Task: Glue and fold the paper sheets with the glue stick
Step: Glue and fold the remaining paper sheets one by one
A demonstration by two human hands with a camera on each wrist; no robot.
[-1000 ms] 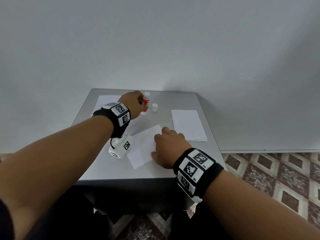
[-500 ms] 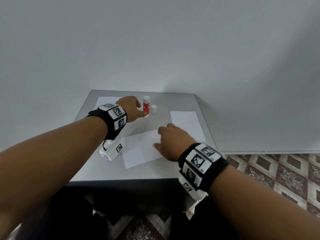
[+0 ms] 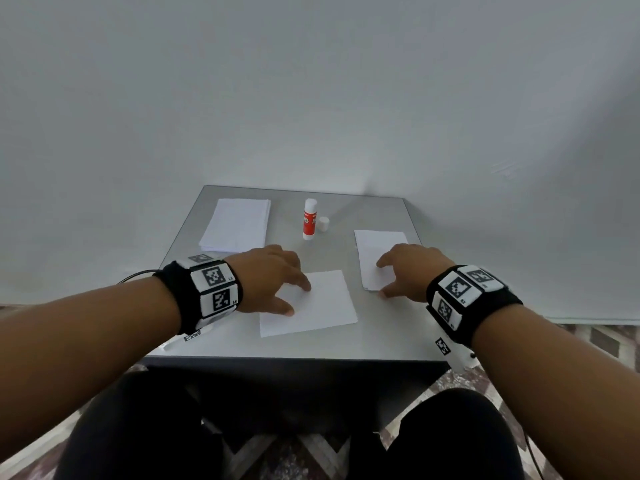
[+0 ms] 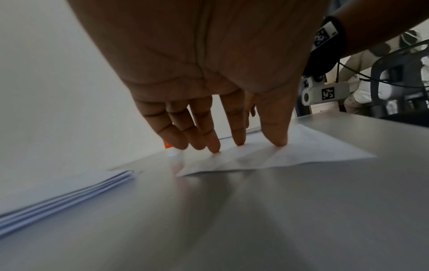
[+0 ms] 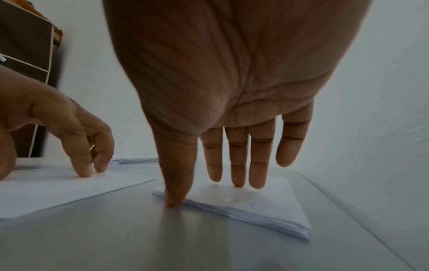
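With your left hand (image 3: pixel 273 278) pinning the single sheet (image 3: pixel 311 304) flat under straight fingers, slide just one top leaf off the right stack (image 3: pixel 372 258) using your spread, empty right hand (image 3: pixel 412 273) (the uncapped glue stick (image 3: pixel 309 220) stands behind, untouched).

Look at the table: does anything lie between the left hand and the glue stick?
Nothing visible does. The left hand presses the single sheet; the glue stick stands upright farther back, with bare table between. Its cap sits beside it, to the right.
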